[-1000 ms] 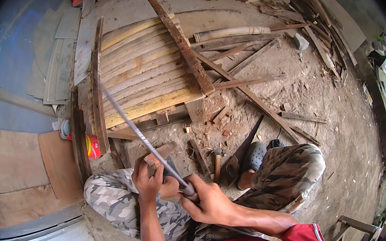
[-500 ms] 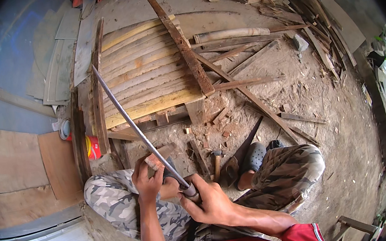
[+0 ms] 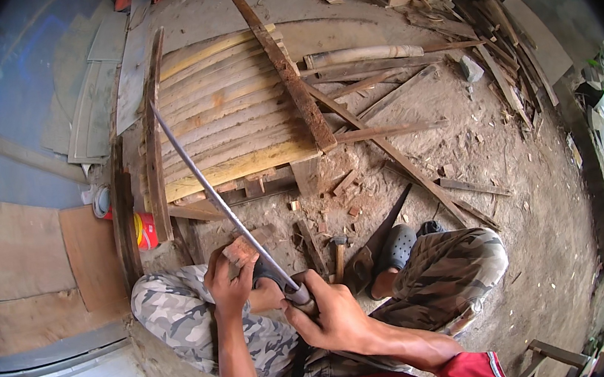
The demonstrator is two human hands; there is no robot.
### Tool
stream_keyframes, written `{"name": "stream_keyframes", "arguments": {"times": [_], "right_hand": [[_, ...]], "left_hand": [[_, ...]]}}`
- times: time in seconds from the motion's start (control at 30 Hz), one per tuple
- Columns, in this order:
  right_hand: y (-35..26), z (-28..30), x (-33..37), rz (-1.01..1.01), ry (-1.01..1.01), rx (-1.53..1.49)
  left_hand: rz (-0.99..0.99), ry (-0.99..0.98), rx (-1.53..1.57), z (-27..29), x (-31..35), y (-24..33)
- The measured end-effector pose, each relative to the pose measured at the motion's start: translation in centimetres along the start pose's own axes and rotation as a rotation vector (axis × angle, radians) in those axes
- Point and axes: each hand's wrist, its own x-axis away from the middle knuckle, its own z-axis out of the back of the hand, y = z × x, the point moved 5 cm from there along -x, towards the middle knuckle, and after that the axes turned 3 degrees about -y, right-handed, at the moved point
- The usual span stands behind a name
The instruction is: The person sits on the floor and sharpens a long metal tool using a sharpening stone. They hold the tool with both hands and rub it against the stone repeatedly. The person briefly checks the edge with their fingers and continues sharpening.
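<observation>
My right hand [image 3: 331, 315] is wrapped round the handle of a long machete [image 3: 218, 202]. The blade slants up and to the left, seen almost edge-on, its tip in front of an upright plank. My left hand [image 3: 229, 282] grips a short wood block [image 3: 241, 251] with a reddish-brown end face, close beside the blade's left side. Whether block and blade touch, I cannot tell. Between my feet lie a hammer [image 3: 340, 258] with a wooden handle and what looks like a handsaw [image 3: 388, 227], partly behind my shoe.
Ahead is a low slatted wooden platform [image 3: 227, 115] with a rusty-brown beam [image 3: 281, 72] across it. Loose boards [image 3: 395, 155] and chips litter the dirt floor to the right. A red bucket [image 3: 145, 231] stands at left; scrap wood [image 3: 498, 47] is piled at far right.
The wood block has tilted a little in my left hand, showing more of its end face. The machete has shifted slightly, its tip a bit to the right.
</observation>
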Motion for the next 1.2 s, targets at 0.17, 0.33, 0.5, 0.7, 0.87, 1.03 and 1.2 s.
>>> {"name": "stream_keyframes", "arguments": {"times": [0.17,0.33,0.5,0.7,0.87,1.03,1.2], "right_hand": [[1.1,-0.4,-0.5,-0.136,-0.142,0.072],[0.6,-0.3,-0.1,-0.016,0.017,-0.056],[1.1,-0.5,-0.4,-0.06,-0.076,-0.015],[1.3,-0.8,-0.4,-0.085,-0.105,0.087],[0.2,-0.2,-0.1,-0.022,0.0,-0.052],[0.9,-0.3,-0.4,-0.096,-0.114,0.021],[0.7,-0.2,-0.4,0.016,0.043,-0.113]], "left_hand": [[-0.007,-0.042,-0.018,-0.1,0.1,0.2],[0.026,-0.021,-0.024,-0.2,-0.3,0.4],[0.047,-0.012,0.003,0.0,0.1,0.0],[0.008,-0.015,-0.011,-0.4,0.1,0.3],[0.009,-0.01,0.013,-0.2,-0.5,0.4],[0.011,-0.012,-0.033,0.0,-0.3,0.5],[-0.025,0.016,-0.04,-0.4,-1.0,0.8]]}}
